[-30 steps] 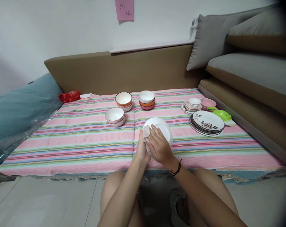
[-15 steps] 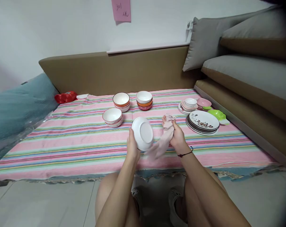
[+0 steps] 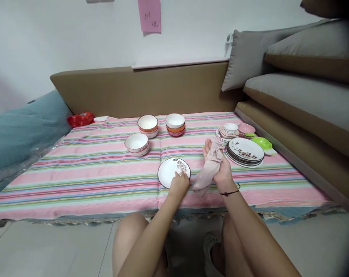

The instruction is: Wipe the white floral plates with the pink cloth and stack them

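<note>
A white plate (image 3: 169,172) with a dark rim and brown flowers faces up, low over the striped cloth. My left hand (image 3: 180,185) is closed at its near right edge, fingers on the flowered side; the thumb is hidden. Whether the plate touches the cloth below, I cannot tell. To the right, my right hand (image 3: 222,171) is palm up and holds a crumpled pale pink rag (image 3: 210,165), whose loose end hangs toward the plate. Beside that hand stands a stack of flowered plates (image 3: 245,151).
Bowls stand in stacks: a red-rimmed one (image 3: 136,144), an orange one (image 3: 147,126) and a mixed one (image 3: 176,125). Small dishes (image 3: 230,129), a pink bowl (image 3: 246,129) and a green dish (image 3: 262,143) are at right. A red bundle (image 3: 81,119) lies far left. Cushions (image 3: 301,90) border the right.
My left hand has turned the plate from underside to flowered face and lowered it. The right hand with the rag has shifted slightly right and opened palm up.
</note>
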A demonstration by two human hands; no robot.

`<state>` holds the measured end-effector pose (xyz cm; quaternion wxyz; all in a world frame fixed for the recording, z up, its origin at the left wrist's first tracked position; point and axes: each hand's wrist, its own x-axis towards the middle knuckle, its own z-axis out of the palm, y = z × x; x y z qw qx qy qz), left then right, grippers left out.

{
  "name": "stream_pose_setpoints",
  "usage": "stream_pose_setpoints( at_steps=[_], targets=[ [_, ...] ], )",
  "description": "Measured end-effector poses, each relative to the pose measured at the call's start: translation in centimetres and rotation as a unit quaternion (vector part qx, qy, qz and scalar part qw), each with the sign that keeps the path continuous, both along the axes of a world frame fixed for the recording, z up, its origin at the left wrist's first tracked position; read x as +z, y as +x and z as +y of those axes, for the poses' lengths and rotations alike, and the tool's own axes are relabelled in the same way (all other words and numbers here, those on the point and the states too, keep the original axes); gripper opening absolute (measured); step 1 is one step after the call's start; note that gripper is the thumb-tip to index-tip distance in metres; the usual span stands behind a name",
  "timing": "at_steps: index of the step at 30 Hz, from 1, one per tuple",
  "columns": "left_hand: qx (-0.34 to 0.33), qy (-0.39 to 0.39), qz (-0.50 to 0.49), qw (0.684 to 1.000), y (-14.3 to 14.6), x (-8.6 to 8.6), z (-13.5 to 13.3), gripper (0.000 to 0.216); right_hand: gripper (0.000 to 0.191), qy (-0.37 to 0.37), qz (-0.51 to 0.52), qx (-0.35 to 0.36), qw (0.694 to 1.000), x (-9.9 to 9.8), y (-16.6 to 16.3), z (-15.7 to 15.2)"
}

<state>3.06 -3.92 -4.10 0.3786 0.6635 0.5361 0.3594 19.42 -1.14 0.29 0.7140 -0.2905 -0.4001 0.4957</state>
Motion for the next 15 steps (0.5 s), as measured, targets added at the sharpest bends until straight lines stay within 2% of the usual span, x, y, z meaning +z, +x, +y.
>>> stream_pose_setpoints(
  at_steps=[2,5,7,9,12,14,15],
  targets=[
    [-0.028,-0.008,-0.013,0.999,-0.3,1.2,0.2,0.019,0.05,0.001,-0.01,0.004,1.0,0.0,0.0,-0.2],
    [-0.084,-0.014,-0.047,0.995,-0.4,4.0,0.3,0.016,0.052,-0.013,-0.032,0.024,0.999,0.0,-0.6,-0.7],
    [-0.128,-0.05,-0.136,0.981,0.1,5.6,-0.3,0.025,0.05,-0.038,-0.059,0.031,0.997,0.0,-1.2,-1.2],
    [-0.135,-0.118,-0.245,0.953,0.7,6.6,-1.1,0.031,0.043,-0.057,-0.109,0.033,0.992,-0.1,-1.7,-1.7],
    [-0.103,-0.208,-0.335,0.913,1.5,6.6,-2.0,0.035,0.036,-0.039,-0.227,0.027,0.973,-0.2,-2.0,-2.2],
    [-0.031,-0.215,-0.356,0.909,1.5,6.0,-1.8,0.046,0.039,-0.032,-0.273,-0.004,0.961,-0.3,-2.1,-2.5],
    [0.019,-0.194,-0.351,0.916,1.3,5.7,-1.6,0.054,0.041,-0.038,-0.281,-0.023,0.959,-0.4,-2.2,-2.6]
  ],
)
